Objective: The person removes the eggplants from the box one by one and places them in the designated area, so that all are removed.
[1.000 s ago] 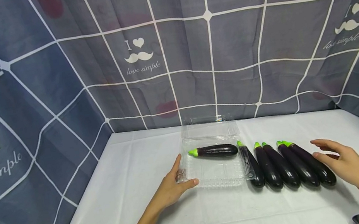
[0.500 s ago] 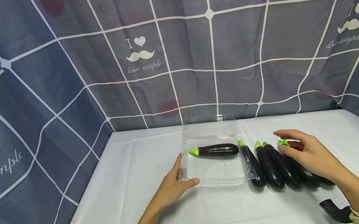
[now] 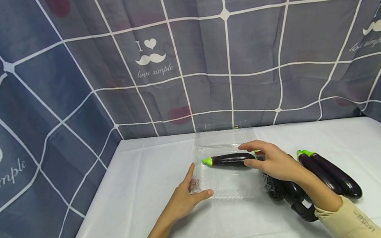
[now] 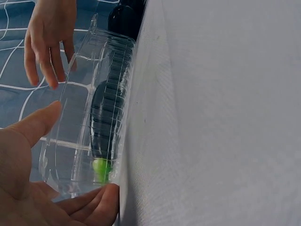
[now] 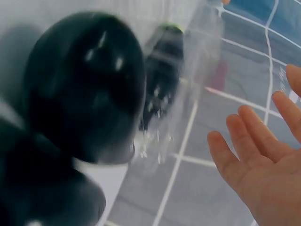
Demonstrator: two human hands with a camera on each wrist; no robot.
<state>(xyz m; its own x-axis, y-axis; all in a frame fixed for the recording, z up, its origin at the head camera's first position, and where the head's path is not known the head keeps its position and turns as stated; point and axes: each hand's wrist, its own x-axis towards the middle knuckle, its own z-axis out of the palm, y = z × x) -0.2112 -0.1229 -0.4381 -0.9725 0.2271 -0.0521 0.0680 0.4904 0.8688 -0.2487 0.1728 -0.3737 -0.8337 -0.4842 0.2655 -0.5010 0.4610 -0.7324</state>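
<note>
A clear plastic box with its lid raised at the back stands mid-table. Inside it, along its far side, lies one dark eggplant with a green stem end. My left hand rests against the box's left front corner, thumb and index finger spread wide. Over the box's right wall is my right hand, thumb and fingers apart above the nearest eggplant of the row, overlapping the boxed eggplant's round end. In the right wrist view the fingers are spread, with large blunt eggplant ends close by.
Two eggplants lie side by side at the right, stems away from me. Other eggplants are partly hidden under my right hand and forearm. A white cloth covers the table, and a grey grid-patterned curtain rises behind it.
My right hand has swept left, from beyond the row's right end, across the eggplants to the box's right wall. My left hand, the box and the eggplants have not visibly moved.
</note>
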